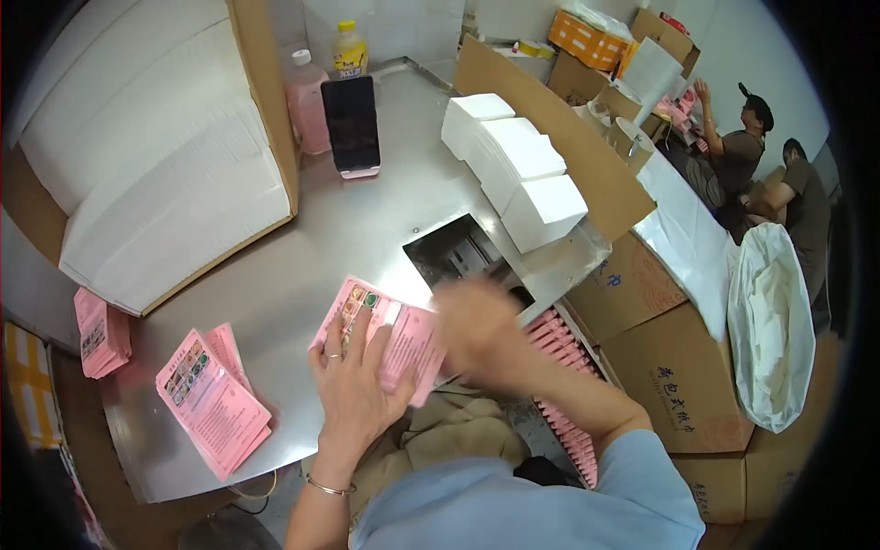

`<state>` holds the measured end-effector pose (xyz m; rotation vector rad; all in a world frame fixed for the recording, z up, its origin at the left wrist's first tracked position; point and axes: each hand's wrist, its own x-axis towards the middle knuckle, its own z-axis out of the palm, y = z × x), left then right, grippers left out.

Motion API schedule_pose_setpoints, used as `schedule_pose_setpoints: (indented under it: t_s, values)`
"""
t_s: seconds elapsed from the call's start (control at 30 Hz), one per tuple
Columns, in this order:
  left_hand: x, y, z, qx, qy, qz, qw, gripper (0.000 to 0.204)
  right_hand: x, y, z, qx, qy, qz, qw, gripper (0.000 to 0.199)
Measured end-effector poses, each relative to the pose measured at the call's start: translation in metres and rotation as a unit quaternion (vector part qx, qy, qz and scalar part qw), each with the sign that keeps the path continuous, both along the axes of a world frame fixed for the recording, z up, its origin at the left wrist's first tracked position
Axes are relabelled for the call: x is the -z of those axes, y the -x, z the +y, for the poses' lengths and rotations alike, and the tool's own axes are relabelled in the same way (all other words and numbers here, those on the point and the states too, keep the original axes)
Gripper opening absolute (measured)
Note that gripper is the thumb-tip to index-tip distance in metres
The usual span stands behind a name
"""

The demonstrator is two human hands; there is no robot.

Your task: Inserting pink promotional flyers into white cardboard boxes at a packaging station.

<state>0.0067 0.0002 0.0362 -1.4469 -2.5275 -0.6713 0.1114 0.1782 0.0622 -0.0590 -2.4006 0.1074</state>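
Observation:
My left hand [355,390] lies with spread fingers across a pink printed packet [408,344], near the metal table's front edge. A small white patch shows at that packet's upper side. My right hand [477,330] is smeared by motion just right of the packet, beside the rectangular opening [458,252] in the tabletop. I cannot make out its fingers or anything in them. Left of my left hand lies a loose pile of similar pink packets [215,403], and another stack [101,335] sits at the far left. White folded paper stacks [513,160] stand beyond the opening.
A large carton of white paper [174,183] stands at the left. A phone [352,126] on a stand and two bottles [310,101] are at the back. A long row of pink packets [573,403] lies below the table's right edge, beside cartons [674,394]. Two people work at far right.

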Motion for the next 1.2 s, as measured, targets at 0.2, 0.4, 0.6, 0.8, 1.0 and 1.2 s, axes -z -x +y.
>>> schedule_pose_setpoints:
  t_s: [0.2, 0.4, 0.6, 0.8, 1.0, 1.2]
  values:
    - [0.002, -0.011, 0.013, -0.06, -0.025, 0.051, 0.997, 0.051, -0.006, -0.018, 0.137, 0.293, -0.086, -0.01, 0.952, 0.023]
    - [-0.014, -0.004, 0.0, 0.015, -0.02, 0.058, 0.998, 0.047, -0.008, -0.018, 0.142, 0.277, 0.012, 0.039, 0.96, 0.012]
    - [-0.001, -0.006, 0.002, 0.06, -0.019, -0.002, 0.998, 0.037, -0.003, -0.025, 0.139, 0.25, -0.051, 0.09, 0.963, 0.038]
    - [-0.022, 0.005, -0.012, 0.1, -0.013, -0.08, 0.992, 0.061, 0.027, -0.038, -0.037, -0.184, -0.007, -0.085, 0.979, 0.044]
    - [-0.02, -0.016, 0.006, 0.059, -0.016, -0.063, 0.996, 0.084, 0.059, 0.049, -0.006, -0.015, -0.002, -0.175, 0.984, 0.029]
    - [-0.035, 0.002, -0.05, 0.111, -0.039, -0.148, 0.982, 0.05, 0.054, 0.017, 0.065, 0.112, 0.254, -0.256, 0.926, 0.022]
